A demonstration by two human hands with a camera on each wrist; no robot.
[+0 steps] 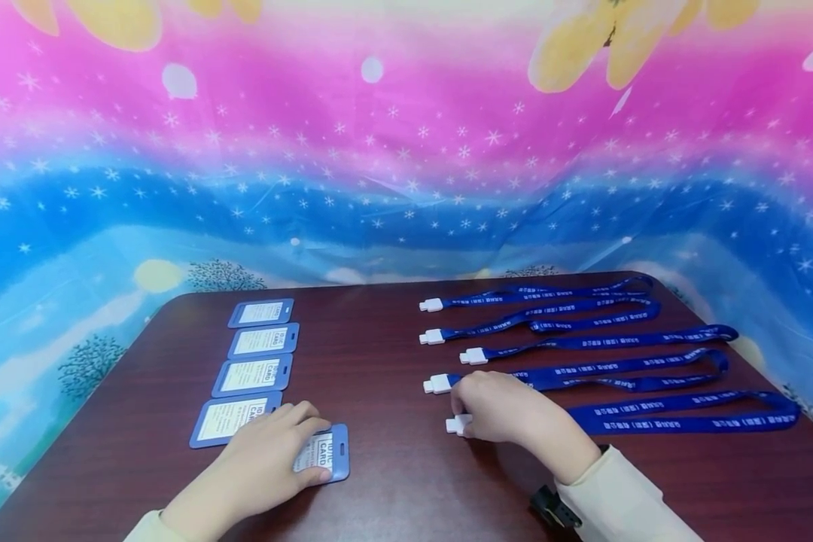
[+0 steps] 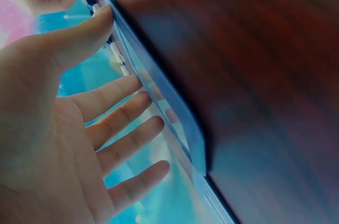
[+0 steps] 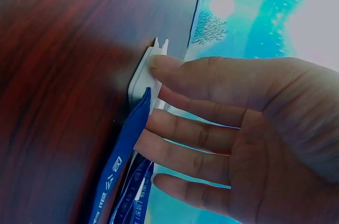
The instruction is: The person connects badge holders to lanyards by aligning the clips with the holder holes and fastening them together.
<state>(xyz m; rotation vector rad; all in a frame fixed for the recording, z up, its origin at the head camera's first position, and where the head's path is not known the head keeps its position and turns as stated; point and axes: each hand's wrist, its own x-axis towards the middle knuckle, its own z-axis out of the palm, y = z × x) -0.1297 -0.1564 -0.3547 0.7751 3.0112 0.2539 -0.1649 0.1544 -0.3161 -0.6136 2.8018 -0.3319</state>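
My left hand [image 1: 271,452] lies over the nearest blue ID card holder [image 1: 340,452], thumb at its near edge and index finger at its far edge. Part of the card is hidden under the fingers. In the left wrist view that card holder [image 2: 159,83] is seen edge-on, with the thumb on its rim and the other fingers spread beside it. My right hand [image 1: 497,406] pinches the white plastic clip [image 1: 455,426] of the nearest blue lanyard [image 1: 684,414]. The right wrist view shows the thumb on the clip [image 3: 142,78] and the strap [image 3: 119,155] trailing below it.
Several more card holders [image 1: 260,341] form a column on the left of the dark wooden table [image 1: 366,339]. More lanyards [image 1: 610,341] lie in rows on the right, white clips [image 1: 432,336] facing left. A colourful cloth [image 1: 379,150] hangs behind the table.
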